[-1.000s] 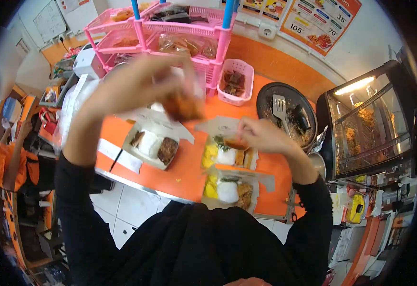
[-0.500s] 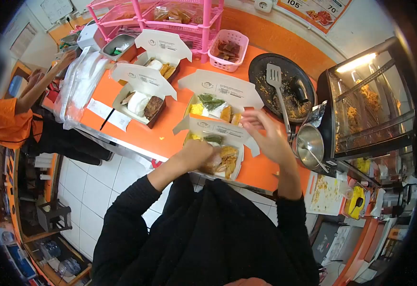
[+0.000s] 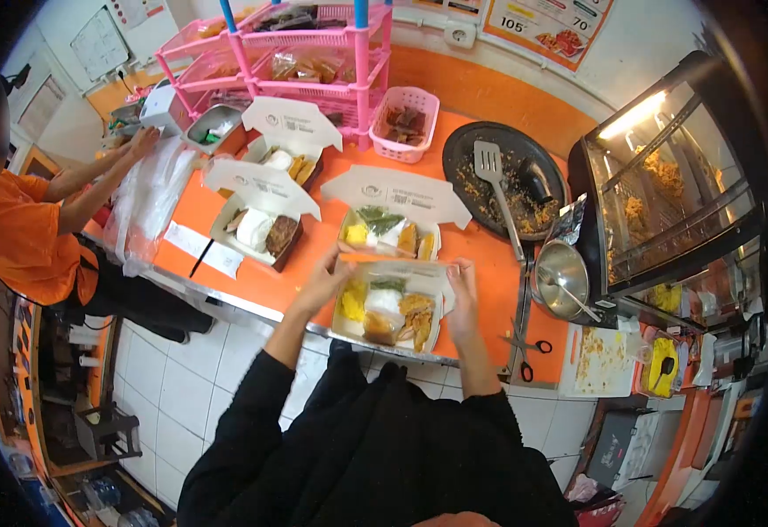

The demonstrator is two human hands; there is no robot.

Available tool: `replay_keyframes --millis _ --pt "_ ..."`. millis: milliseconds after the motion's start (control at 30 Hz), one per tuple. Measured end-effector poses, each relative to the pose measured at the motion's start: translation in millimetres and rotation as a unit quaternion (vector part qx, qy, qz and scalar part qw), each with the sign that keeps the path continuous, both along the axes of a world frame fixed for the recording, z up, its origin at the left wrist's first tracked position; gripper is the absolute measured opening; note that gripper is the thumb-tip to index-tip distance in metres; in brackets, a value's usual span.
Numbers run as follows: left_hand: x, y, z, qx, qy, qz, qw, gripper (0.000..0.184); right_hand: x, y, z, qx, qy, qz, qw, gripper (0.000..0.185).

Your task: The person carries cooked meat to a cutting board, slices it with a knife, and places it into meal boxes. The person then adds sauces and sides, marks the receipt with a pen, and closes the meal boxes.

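Nearest me, at the table's front edge, an open cardboard meal box [image 3: 342, 327] holds rice, something yellow, greens, fried pieces and a brown piece in a clear bag. My left hand [image 3: 321, 283] grips its back left corner by the lid, fingers closed. On the other side, my right hand [image 3: 463, 303] pinches the right edge where lid and wall meet. The lid stands steeply, seen almost edge-on. Just behind is a second open meal box [image 3: 397, 189] with similar food. Two more open boxes, one in front [image 3: 265, 182] and one behind [image 3: 292, 123], stand left.
A black pan [image 3: 463, 167] with crumbs and a slotted spatula [image 3: 489, 162] lies right, near a metal bowl [image 3: 561, 274] and scissors [image 3: 529, 351]. A heated display case [image 3: 665, 193] stands beyond. A pink basket [image 3: 406, 123] sits behind. At left, a person in orange [image 3: 28, 233] handles plastic bags [image 3: 147, 180].
My left hand has come out of the near box to its left corner, and my right hand has moved down to its right edge. The lid has tipped more upright. Scissors now show.
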State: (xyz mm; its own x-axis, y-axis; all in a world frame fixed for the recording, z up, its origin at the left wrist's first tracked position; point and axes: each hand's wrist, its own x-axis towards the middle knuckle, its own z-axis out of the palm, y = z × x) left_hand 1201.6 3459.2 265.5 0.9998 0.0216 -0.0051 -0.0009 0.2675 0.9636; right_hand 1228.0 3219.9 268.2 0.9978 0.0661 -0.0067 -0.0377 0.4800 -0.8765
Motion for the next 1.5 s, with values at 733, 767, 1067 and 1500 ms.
replay_keyframes --millis 733,767,1067,1500 --pt "-79.1 8.3 -29.4 -0.002 0.128 -0.166 0.978 0.057 -71.2 -36.3 -31.6 -0.133 0.012 0.201 0.97 0.061" --pt "-78.4 5.6 -19.0 0.014 0.12 -0.162 0.979 0.06 -67.7 -39.0 -28.6 -0.224 -0.035 0.196 0.954 0.062" --pt "-60.5 -0.9 35.7 0.169 0.15 -0.156 0.962 0.062 -49.2 -36.4 37.1 -0.358 0.077 0.207 0.907 0.049" --pt "-93.7 19.6 -38.1 0.473 -0.131 -0.033 0.871 0.045 -69.4 -61.0 -32.3 -0.591 -0.321 0.08 0.735 0.034"
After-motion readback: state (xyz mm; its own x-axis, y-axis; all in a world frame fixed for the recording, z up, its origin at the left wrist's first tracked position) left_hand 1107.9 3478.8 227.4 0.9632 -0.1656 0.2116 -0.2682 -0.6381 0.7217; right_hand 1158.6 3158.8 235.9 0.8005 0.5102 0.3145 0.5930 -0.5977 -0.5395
